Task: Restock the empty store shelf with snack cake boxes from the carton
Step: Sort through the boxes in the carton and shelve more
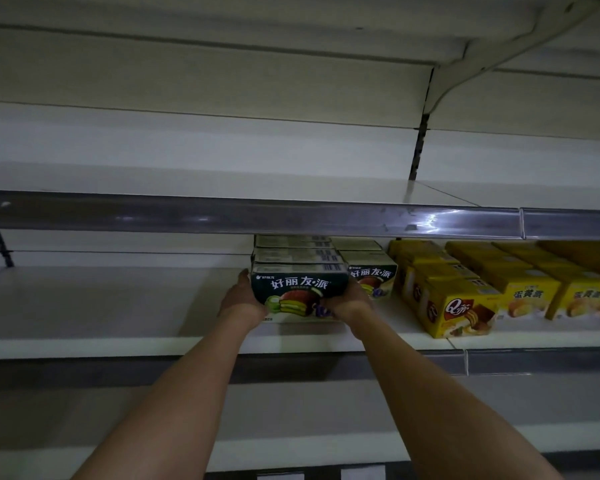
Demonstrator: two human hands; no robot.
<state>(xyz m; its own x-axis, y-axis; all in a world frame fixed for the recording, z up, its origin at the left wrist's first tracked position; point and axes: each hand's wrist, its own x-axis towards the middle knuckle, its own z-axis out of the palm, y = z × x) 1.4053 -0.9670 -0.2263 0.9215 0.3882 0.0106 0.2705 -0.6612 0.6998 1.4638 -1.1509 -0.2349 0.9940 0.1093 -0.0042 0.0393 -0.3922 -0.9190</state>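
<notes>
1. Dark green card made up the box [298, 289], printed with white characters and layered cakes; it stood on the white shelf [101, 306], a little back from the front edge and about midway along it.
2. The left hand [245, 299] held the box's left end, its fingers curled round that side.
3. The right hand [349, 299] gripped the right end, its fingers wrapped over the lower front corner.
4. More green boxes [293, 256] stood in a row straight behind it, running toward the back of the shelf.
5. A second green row [373, 275] stood just beside on the right, touching or nearly so.
6. Yellow boxes [454, 306] filled the shelf's right part in several rows, the nearest one closer to the front edge than the held box.
7. The upper shelf [222, 192] ran above, with a grey price rail [257, 216] along its front edge.
</notes>
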